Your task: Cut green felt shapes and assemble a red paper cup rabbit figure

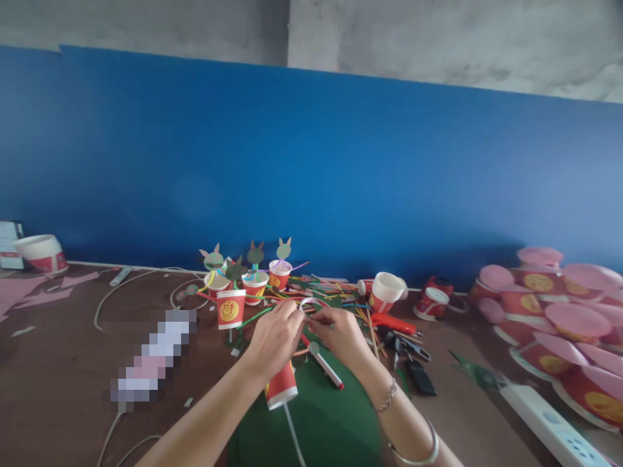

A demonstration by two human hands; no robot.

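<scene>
Apparently the work is midway, judging by the nearest cup [283,389]: it lies tilted on the green mat [335,415], partly under the left hand [277,334], with a white stick [294,433] running from its lower end and no head showing on its visible part. Just beyond lies a marker [327,367], a small grey disc [314,348] at its upper end. Above these, the right hand [339,331] pinches a pale strip [315,301], bent into an arch, between its fingers; the left fingers curl close beside it, but their tips are hidden, so I cannot tell whether they grip. Farther back on the surface [204,363], four cups [230,311] bear eared heads [256,255] and look done, or nearly so. Loose strips [324,283] lie heaped beyond the hands, and a plain cup [386,293] to their right seems not yet worked. Behind everything stands a blue panel [311,175].
</scene>
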